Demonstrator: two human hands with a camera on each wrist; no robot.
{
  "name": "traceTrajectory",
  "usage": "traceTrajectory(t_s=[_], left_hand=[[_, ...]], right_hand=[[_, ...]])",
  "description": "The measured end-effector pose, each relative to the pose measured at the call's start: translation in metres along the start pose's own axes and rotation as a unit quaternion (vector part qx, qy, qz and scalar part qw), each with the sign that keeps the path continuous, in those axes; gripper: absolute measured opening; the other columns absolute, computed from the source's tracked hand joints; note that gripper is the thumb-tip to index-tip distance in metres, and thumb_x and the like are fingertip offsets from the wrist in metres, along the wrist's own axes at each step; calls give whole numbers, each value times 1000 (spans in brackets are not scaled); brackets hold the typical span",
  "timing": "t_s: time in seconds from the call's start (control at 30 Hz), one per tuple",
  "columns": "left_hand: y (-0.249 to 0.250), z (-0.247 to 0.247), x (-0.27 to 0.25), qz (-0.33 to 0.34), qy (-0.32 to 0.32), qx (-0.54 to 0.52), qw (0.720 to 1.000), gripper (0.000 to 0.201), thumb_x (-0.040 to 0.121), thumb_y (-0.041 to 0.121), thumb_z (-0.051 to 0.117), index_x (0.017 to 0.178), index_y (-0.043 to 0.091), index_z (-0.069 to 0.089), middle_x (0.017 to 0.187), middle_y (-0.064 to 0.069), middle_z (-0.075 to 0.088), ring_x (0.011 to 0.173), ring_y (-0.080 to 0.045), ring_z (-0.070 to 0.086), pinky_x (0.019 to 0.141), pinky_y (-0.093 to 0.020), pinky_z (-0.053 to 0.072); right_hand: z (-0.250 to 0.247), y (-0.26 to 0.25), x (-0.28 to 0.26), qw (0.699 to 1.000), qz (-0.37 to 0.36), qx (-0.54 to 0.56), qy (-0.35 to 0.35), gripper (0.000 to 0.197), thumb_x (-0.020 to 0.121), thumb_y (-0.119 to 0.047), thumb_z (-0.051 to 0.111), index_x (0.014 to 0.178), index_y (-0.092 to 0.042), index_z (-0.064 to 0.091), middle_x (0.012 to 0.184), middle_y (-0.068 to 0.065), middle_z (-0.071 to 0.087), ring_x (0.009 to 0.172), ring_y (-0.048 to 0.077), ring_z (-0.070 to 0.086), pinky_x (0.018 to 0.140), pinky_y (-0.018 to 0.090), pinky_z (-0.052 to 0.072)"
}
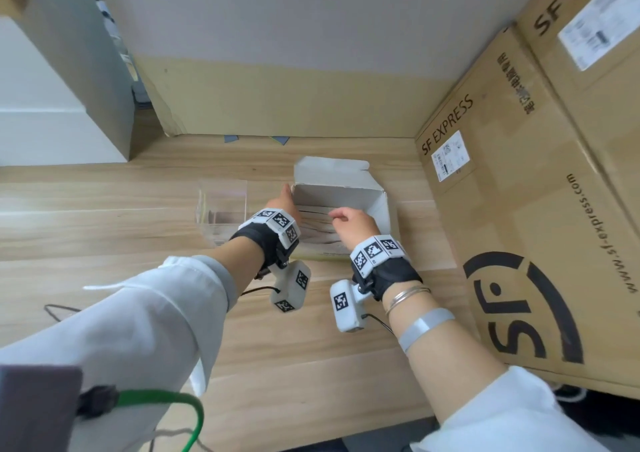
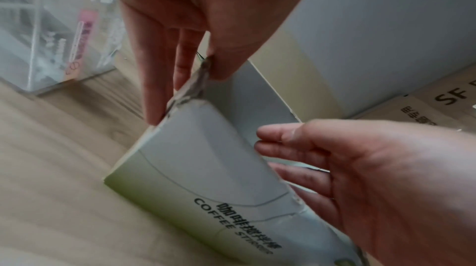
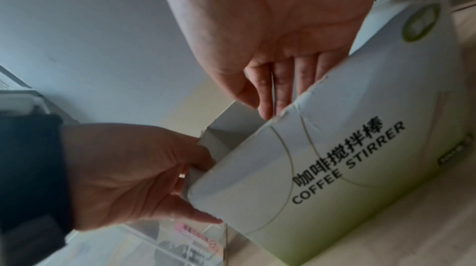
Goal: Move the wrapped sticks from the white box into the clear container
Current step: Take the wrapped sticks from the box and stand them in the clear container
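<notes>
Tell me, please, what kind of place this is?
Probably a storage corner or office: large SF Express shipping cartons stand beside a wooden table, with a plain wall behind.

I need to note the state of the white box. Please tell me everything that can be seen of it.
The white box is thin cardboard fading to pale green at the base, printed COFFEE STIRRER. It stands open on the wooden table, its lid flap raised at the back, beside the clear container. Wrapped sticks lie inside. The left hand grips its torn left corner; the right hand reaches into it.
</notes>
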State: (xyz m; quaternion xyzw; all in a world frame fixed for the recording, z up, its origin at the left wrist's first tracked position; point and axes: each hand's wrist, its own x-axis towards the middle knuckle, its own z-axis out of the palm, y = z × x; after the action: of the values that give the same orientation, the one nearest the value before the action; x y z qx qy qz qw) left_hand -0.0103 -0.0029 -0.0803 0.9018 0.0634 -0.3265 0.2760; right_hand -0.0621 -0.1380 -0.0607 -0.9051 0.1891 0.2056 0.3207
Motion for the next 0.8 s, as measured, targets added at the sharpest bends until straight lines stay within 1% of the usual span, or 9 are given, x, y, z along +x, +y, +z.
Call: traceTrajectory(t_s=[0.07, 0.13, 0.2, 0.27, 0.33, 0.4, 0.53, 0.67, 0.8], left_hand=[[-6, 2, 2, 12, -10, -27, 1000, 59, 92, 1, 40, 145, 18, 22, 121, -20, 60, 101, -36, 64, 86, -43, 54], [-12, 6, 2, 20, -17, -75, 997, 54, 88, 0, 43, 137, 19, 31, 119, -21, 59, 98, -39, 65, 84, -49, 55], [-14, 7, -4, 35, -9, -119, 992, 55, 85, 0, 46, 134, 22, 32, 120, -20, 57, 96, -40, 64, 82, -50, 55], [-14, 6, -11, 65, 13, -140, 988, 54, 86, 0, 47, 133, 21, 32, 124, -19, 52, 99, -40, 61, 83, -45, 55], [-14, 7, -17, 100, 38, -140, 984, 52, 87, -1, 44, 134, 19, 32, 129, -18, 48, 105, -36, 57, 82, -33, 47], [-13, 7, -22, 133, 55, -131, 981, 51, 88, -3, 42, 134, 19, 34, 132, -16, 46, 108, -34, 56, 80, -31, 43], [-15, 11, -29, 163, 57, -131, 976, 54, 86, -6, 40, 134, 17, 34, 133, -16, 43, 111, -35, 54, 91, -39, 47], [-19, 13, -34, 147, 61, -138, 978, 56, 87, -6, 39, 137, 16, 31, 135, -17, 41, 109, -37, 56, 83, -34, 44], [-22, 17, -35, 141, 72, -133, 978, 56, 87, -7, 37, 138, 17, 31, 134, -17, 41, 106, -36, 56, 75, -30, 39]], right_hand=[[1, -1, 2, 1000, -12, -8, 7, 38, 93, -14, 41, 127, -21, 56, 130, 3, 59, 111, 21, 59, 87, 22, 43], [5, -3, 4, 999, -25, -33, 10, 42, 92, -14, 42, 132, -21, 52, 135, 3, 55, 115, 22, 57, 98, 29, 45], [9, -6, 6, 998, -35, -61, 5, 47, 91, -14, 44, 138, -19, 46, 147, 3, 42, 129, 22, 46, 107, 31, 37], [13, -9, 6, 995, -36, -93, 8, 51, 90, -16, 46, 141, -19, 41, 153, 2, 30, 136, 21, 36, 108, 30, 32], [17, -12, 5, 990, -29, -133, 20, 48, 88, -19, 49, 136, -15, 46, 146, 8, 41, 132, 26, 41, 105, 31, 35], [23, -13, 5, 988, -11, -153, 23, 40, 88, -22, 51, 126, -8, 53, 131, 14, 55, 122, 32, 50, 100, 34, 41], [34, -14, 4, 990, 10, -141, 22, 44, 85, -22, 52, 127, -13, 52, 129, 13, 56, 119, 35, 52, 99, 37, 44], [37, -10, 4, 987, 35, -152, -26, 39, 84, -18, 52, 123, -13, 56, 122, 13, 62, 111, 32, 58, 91, 33, 48], [39, -6, 2, 983, 36, -170, -66, 44, 83, -14, 54, 127, -16, 56, 130, 11, 57, 120, 30, 54, 99, 33, 46]])
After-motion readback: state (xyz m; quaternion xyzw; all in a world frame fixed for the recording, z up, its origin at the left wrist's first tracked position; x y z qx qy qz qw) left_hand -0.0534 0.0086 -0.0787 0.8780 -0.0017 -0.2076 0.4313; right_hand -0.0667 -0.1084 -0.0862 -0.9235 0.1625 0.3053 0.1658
